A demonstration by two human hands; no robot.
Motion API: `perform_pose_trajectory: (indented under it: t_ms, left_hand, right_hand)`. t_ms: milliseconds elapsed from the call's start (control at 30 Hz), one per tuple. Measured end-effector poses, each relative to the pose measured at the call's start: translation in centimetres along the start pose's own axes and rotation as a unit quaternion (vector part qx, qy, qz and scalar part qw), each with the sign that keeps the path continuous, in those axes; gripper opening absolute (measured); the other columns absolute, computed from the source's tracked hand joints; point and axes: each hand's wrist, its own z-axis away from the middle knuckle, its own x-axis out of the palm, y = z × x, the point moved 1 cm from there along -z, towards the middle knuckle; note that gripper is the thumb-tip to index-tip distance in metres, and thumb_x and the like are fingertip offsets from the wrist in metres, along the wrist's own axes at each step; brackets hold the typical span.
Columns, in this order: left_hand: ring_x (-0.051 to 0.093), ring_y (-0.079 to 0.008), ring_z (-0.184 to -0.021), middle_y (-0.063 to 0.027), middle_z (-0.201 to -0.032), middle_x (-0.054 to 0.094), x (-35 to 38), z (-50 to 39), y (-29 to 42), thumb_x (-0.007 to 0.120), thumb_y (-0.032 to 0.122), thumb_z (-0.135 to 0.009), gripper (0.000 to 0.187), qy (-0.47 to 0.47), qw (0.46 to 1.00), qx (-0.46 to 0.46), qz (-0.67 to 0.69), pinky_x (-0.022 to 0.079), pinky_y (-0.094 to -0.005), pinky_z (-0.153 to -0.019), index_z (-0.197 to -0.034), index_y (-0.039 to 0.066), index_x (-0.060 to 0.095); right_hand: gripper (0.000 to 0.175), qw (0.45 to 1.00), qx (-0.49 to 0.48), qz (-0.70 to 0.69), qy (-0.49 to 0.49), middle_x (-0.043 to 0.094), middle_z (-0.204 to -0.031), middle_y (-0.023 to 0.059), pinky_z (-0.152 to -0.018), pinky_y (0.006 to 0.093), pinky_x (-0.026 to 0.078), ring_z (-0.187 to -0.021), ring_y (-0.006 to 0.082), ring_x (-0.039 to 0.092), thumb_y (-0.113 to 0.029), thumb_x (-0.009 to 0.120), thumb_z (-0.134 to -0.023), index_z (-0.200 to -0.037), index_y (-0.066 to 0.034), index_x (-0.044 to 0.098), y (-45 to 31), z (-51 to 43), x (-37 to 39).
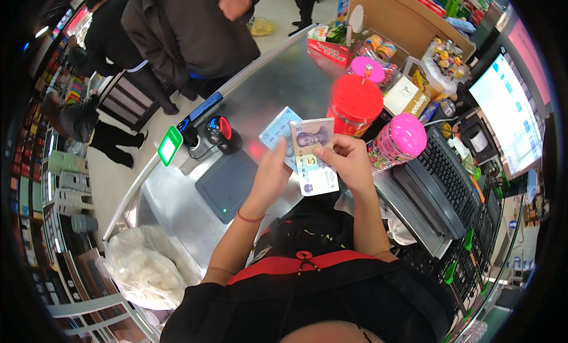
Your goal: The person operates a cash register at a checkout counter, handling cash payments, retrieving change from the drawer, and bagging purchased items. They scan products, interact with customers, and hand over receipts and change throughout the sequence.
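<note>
My left hand holds a pale blue banknote, its thumb lying along the note's face. Pinched between thumb and fingers of my right hand is a purple five-yuan note. The purple note stands nearly upright in view and overlaps the right side of the blue one. Whether more notes lie behind either is hidden. Both hands are above the metal checkout counter, in front of my body.
Left of my hands are a dark flat pad, a black scanner and a green-framed display. Red-lidded and pink-lidded jars stand right, beside a keyboard. A person stands across the counter. Plastic bags lie lower left.
</note>
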Motion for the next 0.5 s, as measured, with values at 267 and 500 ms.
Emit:
perform_pose_trajectory:
  t_ms: [267,500]
  left_hand:
    - [0.065,-0.0198,-0.105,-0.0134,-0.119,0.064,4.2,-1.9,-4.1,0.041,0.03,-0.107,0.041,-0.069,0.993,-0.066,-0.067,0.053,-0.0343,-0.091,-0.127,-0.004,0.053]
    - [0.06,-0.0081,-0.086,-0.0053,-0.097,0.069,8.8,-2.2,-9.9,0.054,0.02,-0.102,0.027,-0.159,0.954,-0.025,-0.253,0.05,-0.0283,-0.074,-0.112,-0.003,0.065]
  right_hand:
    - [0.022,0.998,0.015,-0.012,0.067,0.068,-0.096,0.0015,-0.072,0.0227,0.051,-0.083,0.0052,0.061,-0.008,0.065,-0.094,-0.112,0.004,0.064,-0.9,6.1,-3.9]
    - [0.035,0.913,-0.002,0.27,0.306,0.064,-0.087,0.0067,-0.067,0.0295,0.049,-0.074,0.0138,0.06,-0.02,0.079,-0.083,-0.107,-0.0001,0.061,-1.4,12.1,-7.5]
